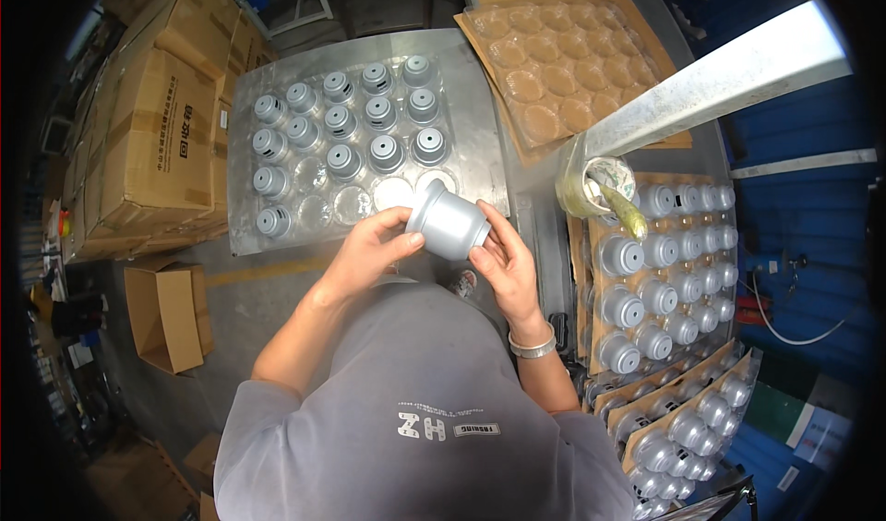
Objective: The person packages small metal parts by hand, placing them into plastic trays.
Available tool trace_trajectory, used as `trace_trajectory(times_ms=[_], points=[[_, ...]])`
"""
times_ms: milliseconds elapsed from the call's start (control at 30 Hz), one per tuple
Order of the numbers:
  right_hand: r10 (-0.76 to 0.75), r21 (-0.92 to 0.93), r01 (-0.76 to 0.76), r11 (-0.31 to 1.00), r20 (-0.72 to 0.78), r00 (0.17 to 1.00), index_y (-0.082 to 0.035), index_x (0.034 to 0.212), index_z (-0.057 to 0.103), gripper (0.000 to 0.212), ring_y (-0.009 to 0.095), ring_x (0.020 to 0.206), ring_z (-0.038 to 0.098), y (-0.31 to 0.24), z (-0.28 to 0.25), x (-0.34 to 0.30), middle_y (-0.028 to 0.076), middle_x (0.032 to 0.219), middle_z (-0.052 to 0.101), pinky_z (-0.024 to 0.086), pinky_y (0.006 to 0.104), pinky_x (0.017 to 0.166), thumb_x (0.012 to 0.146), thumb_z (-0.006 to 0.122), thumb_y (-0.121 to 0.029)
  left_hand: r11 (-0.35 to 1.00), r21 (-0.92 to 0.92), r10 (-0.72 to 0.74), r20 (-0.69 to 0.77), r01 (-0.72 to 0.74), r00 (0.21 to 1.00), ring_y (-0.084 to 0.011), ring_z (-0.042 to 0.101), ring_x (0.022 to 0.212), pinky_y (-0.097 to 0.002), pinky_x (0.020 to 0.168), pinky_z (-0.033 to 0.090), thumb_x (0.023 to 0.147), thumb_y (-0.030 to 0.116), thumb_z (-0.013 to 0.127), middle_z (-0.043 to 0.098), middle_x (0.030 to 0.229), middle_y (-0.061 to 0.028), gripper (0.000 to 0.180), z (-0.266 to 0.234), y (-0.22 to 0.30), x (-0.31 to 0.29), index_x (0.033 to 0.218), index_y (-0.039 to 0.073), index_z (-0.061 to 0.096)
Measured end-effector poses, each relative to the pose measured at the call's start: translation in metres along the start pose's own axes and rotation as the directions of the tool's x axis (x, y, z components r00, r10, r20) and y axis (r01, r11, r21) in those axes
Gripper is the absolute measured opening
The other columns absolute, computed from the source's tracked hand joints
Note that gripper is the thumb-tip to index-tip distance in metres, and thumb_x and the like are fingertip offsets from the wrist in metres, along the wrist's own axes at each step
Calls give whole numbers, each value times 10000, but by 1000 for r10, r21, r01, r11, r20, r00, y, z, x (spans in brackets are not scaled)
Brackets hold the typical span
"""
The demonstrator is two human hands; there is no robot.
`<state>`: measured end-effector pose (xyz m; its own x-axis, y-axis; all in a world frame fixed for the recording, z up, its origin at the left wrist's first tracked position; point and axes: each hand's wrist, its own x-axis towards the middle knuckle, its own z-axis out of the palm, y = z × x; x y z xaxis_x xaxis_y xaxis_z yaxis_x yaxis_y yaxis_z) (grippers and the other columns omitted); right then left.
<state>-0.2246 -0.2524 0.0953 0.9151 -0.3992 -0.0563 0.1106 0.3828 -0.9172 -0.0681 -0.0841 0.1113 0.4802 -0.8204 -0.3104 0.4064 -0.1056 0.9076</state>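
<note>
Between both hands I hold a grey, stepped cup-shaped part, tilted on its side over the near edge of the table. My left hand grips its wide rim, thumb on the near side. My right hand has its fingers around the narrower end. Just beyond lies a clear plastic tray with rows of round pockets. Similar grey cup parts stand in many of them, each with a small hole on top; several nearer pockets show only bare plastic.
Brown cardboard sheets carry another clear tray at the back right. A white metal beam slants in from the right. Below it stand stacked trays of grey parts. Large cartons and an opened carton are at the left.
</note>
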Motion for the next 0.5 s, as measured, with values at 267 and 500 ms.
trace_trajectory(times_ms=[267,500], points=[[40,4,-40,999,-9,999,80,1500,280,682,276,1285,498,-2,3,-5,225,1394,459,412,370,1073,940,645,-58,999,-53,-4,-15,3,1000,-136,601,1006,-310,912,466,933,194,671,670,1077,-63,324,7,5,2,1183,-11,645],[48,30,-48,998,-12,999,76,1498,291,700,283,1294,495,-1,0,-8,224,1454,420,436,392,1070,909,659,-16,1000,27,3,19,-4,1000,-84,587,934,-258,820,479,952,190,666,667,1035,-23,312,2,-3,5,1192,-8,646]])
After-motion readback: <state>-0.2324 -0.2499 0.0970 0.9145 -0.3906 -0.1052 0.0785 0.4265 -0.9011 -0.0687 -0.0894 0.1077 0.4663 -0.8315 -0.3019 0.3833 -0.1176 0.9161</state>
